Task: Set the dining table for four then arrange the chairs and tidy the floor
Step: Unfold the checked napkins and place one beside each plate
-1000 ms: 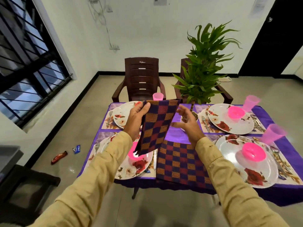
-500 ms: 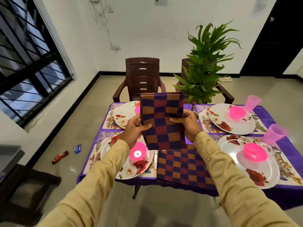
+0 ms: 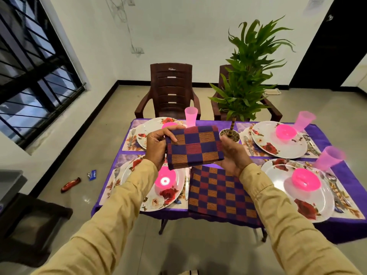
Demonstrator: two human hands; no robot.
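Folded shorter now, napkin (image 3: 194, 146) gripped edgewise by left hand (image 3: 156, 148), right hand (image 3: 235, 155).

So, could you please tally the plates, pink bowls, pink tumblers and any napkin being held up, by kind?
Floral plates: 4
Pink bowls: 4
Pink tumblers: 3
Checked napkin, held up: 1
Total: 12
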